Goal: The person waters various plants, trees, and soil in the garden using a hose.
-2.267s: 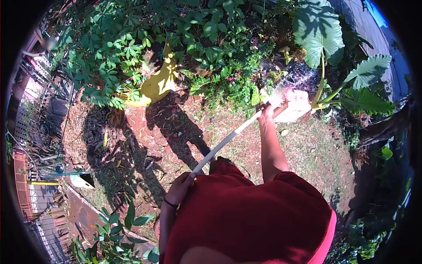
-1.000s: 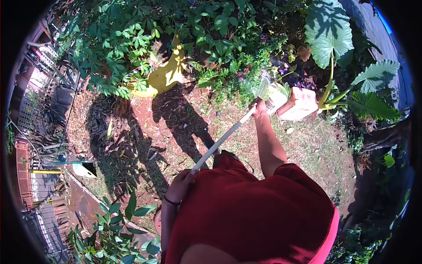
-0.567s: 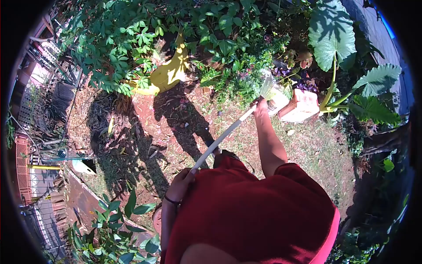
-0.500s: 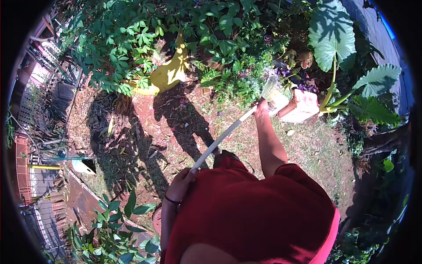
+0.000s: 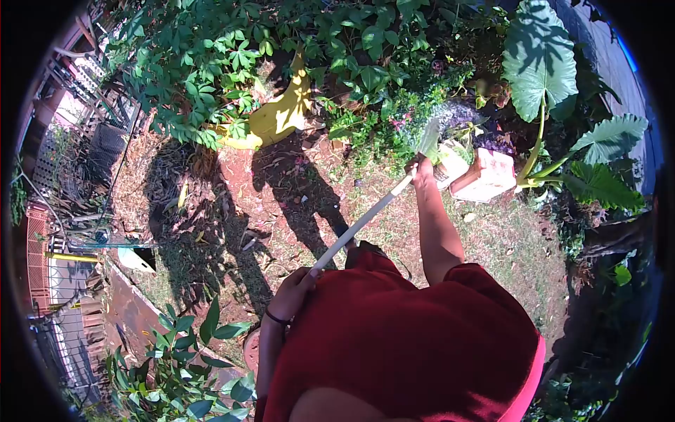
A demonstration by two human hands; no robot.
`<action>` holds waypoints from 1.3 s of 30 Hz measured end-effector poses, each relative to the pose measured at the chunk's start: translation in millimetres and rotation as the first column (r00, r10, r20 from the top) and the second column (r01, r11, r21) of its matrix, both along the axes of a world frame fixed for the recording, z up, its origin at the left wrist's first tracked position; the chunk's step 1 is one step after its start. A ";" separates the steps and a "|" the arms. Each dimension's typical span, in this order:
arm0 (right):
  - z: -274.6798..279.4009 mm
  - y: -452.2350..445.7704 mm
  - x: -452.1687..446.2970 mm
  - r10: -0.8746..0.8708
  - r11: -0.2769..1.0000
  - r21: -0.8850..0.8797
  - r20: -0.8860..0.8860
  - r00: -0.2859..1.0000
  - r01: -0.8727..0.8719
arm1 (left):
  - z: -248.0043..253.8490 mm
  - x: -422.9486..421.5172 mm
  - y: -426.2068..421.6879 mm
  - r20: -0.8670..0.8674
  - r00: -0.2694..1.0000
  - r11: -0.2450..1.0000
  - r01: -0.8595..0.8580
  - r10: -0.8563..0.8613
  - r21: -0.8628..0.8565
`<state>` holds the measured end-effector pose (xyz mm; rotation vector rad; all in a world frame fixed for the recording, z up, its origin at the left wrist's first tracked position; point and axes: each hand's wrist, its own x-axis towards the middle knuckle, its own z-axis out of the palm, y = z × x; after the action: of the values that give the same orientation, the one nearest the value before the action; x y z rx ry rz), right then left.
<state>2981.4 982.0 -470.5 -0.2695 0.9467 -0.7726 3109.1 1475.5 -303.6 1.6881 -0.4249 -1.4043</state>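
Observation:
A pale garden hose (image 5: 365, 219) runs slantwise from my waist up to the right. Near its outlet, my right hand (image 5: 422, 171) is closed around it with the arm stretched forward. Water (image 5: 430, 135) fans out from there over low flowering plants (image 5: 402, 121). My left hand (image 5: 291, 294), with a dark band at the wrist, grips the hose lower down, against my red shirt. Just right of my right hand stands a whitish pot (image 5: 452, 165), and beside that a pinkish-white block-shaped planter (image 5: 487, 176).
Large-leaved plants (image 5: 540, 70) rise at the right. Dense foliage (image 5: 211, 63) covers the back, with a yellow curved object (image 5: 278, 116) beneath it. Dry grass and soil (image 5: 309, 176) carry shadows. A leafy shrub (image 5: 186, 352) grows at lower left, near a wire fence (image 5: 74, 344).
The view has shifted slightly, so the surroundings sit a little farther right. The water now spreads in a wider fan over the plants. Both hands keep their hold on the hose.

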 end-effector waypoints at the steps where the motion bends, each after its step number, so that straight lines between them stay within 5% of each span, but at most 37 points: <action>1: -0.2 1.8 4.1 0.053 0.998 0.031 0.070 0.996 -0.055 | 1.9 0.6 2.0 0.015 1.000 1.000 0.014 -0.014 0.001; 5: -8.4 11.0 26.8 0.167 0.986 -0.014 0.064 0.984 -0.166 | -1.1 -1.3 15.1 -0.047 0.999 1.000 -0.028 0.027 -0.013; 11: -29.3 42.9 66.2 0.135 0.954 0.258 0.087 0.987 -0.153 | 0.2 -3.4 43.4 -0.099 0.985 0.989 -0.146 0.142 -0.032; 17: -62.3 74.6 75.9 0.186 0.959 0.215 0.019 0.982 -0.186 | -10.8 -16.1 71.8 -0.097 0.958 0.963 -0.270 0.269 -0.002; 20: -107.2 58.8 71.2 0.138 0.983 0.103 0.129 0.982 -0.152 | -16.0 -24.7 79.0 -0.097 0.949 0.954 -0.298 0.300 0.032; 28: -67.4 90.3 85.6 0.249 0.948 0.201 0.005 0.968 -0.245 | -17.3 -31.9 101.2 -0.104 0.944 0.949 -0.316 0.313 -0.015; 30: -71.5 99.8 88.6 0.368 0.865 0.290 0.185 0.911 -0.409 | -13.4 -32.3 108.3 -0.118 0.942 0.947 -0.320 0.315 -0.024; 33: -83.0 112.8 101.8 0.370 0.870 0.306 0.114 0.922 -0.387 | -8.7 -35.1 119.0 -0.102 0.934 0.939 -0.345 0.343 0.003; 34: -81.5 111.4 99.7 0.350 0.794 0.420 0.274 0.896 -0.439 | -10.1 -37.3 123.0 -0.102 0.932 0.936 -0.352 0.348 -0.016; 39: -74.1 117.9 108.8 0.327 0.800 0.416 0.302 0.895 -0.433 | -19.8 -45.6 132.8 -0.094 0.931 0.933 -0.358 0.353 -0.044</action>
<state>3090.2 1099.9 -544.6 0.0589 0.8085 -0.1708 3063.5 1608.3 -323.4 1.5578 -0.1028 -1.1764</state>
